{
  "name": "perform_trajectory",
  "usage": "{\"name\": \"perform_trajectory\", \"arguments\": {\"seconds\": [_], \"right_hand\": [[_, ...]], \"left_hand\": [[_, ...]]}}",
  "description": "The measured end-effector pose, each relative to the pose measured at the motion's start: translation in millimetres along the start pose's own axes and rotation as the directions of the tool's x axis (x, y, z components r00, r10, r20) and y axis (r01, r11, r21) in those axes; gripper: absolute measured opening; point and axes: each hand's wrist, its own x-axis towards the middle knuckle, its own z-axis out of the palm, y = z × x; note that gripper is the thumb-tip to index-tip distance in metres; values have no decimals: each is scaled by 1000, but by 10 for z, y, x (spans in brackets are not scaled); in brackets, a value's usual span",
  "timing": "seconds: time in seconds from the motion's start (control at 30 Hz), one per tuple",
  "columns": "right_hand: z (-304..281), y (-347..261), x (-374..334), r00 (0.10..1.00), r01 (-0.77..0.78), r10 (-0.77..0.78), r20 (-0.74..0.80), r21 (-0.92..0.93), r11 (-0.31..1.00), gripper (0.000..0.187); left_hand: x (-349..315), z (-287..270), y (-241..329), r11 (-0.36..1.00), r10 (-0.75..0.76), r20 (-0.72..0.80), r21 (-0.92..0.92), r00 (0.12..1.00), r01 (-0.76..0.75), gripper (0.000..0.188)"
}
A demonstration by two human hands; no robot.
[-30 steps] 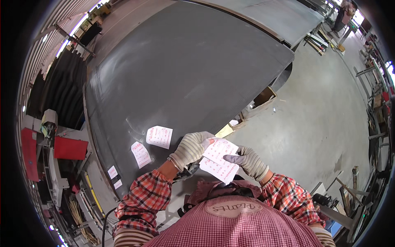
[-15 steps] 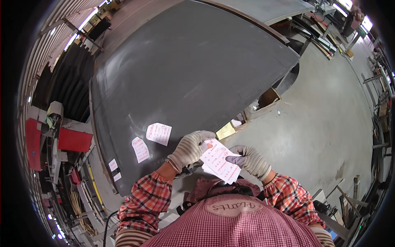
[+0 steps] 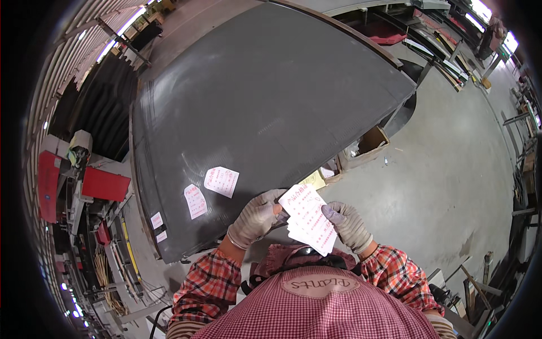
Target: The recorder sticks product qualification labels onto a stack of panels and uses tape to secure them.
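Note:
Between my two gloved hands, just off the table's near edge, I hold a small fanned stack of white paper tags (image 3: 307, 217) with pinkish-red print. My left hand (image 3: 257, 217), in a striped knit glove, grips the stack's left side near the top. My right hand (image 3: 348, 225), gloved the same way, pinches its right edge with the thumb on the face. Two more tags lie on the dark grey table (image 3: 271, 107): a tag with cut corners (image 3: 221, 181) and a tilted tag (image 3: 195, 202) to its left.
Two small white labels (image 3: 157, 220) sit near the table's left edge. Beside the right edge stands an open cardboard box (image 3: 370, 148), with a yellow paper (image 3: 314, 179) nearby. Red panels (image 3: 105, 185) are at far left. A person (image 3: 492, 37) is far back right.
The tags in my hands have turned more upright and fanned out further, showing several lower edges. My right hand has shifted slightly along their right edge. The view has tilted a little.

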Motion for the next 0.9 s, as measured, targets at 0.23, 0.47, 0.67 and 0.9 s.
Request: {"name": "perform_trajectory", "arguments": {"seconds": [0.23,0.47,0.67,0.9], "right_hand": [[12,30,-17,994,-35,16,106,187,982,35],[12,2,-48,992,-51,28,125,188,981,33],[-56,35,-56,991,-54,16,133,285,957,32],[-252,107,25,997,55,-49,-56,115,992,30]], "left_hand": [[17,-104,-137,994,57,59,95,997,-63,27],[57,-17,-203,978,16,125,-210,992,10,23],[78,109,-89,993,116,-39,-32,992,-117,14],[210,-219,54,936,265,-380,321,886,-143,17]]}}
